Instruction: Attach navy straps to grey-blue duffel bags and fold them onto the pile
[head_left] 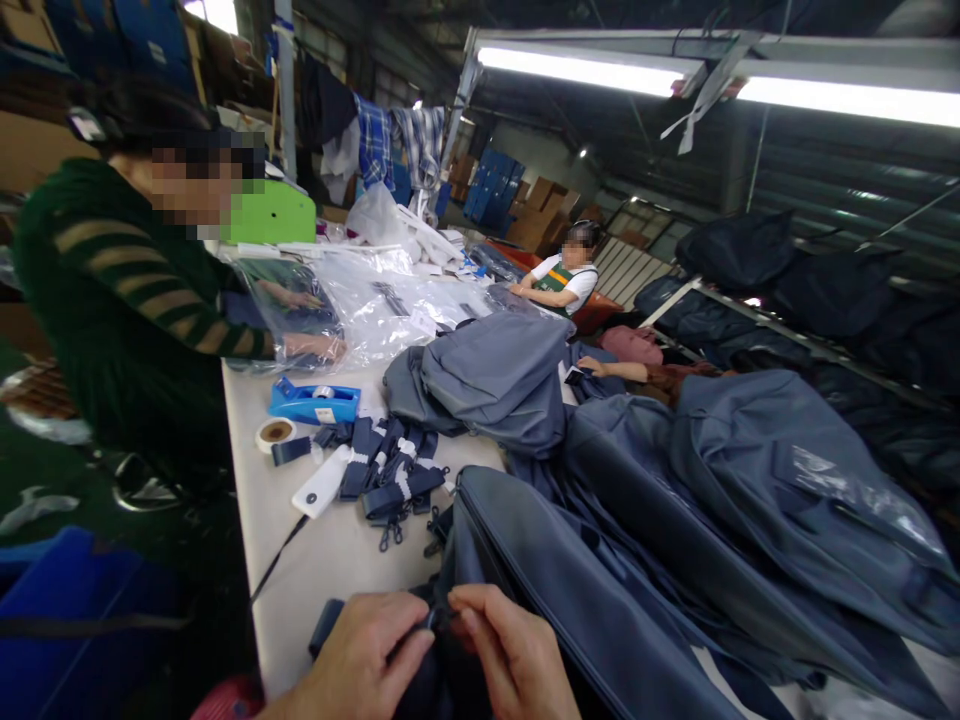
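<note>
Both of my hands are at the bottom centre, close together at the near end of a dark blue-grey bag (540, 550). My left hand (375, 650) pinches a dark strap or fabric piece between thumb and fingers. Just right of it, my right hand (510, 650) is closed with its fingertips on a small dark part by the bag's edge, too small to make out. Bundled dark straps (394, 465) with white wraps and metal hooks lie beyond my hands on the white table (300, 570).
A blue tape dispenser (315, 402), a tape roll (276, 432) and a white power strip (322, 482) lie on the left. More bags (495, 380) fill the right. A person (127, 270) at left handles clear plastic; other people are farther back.
</note>
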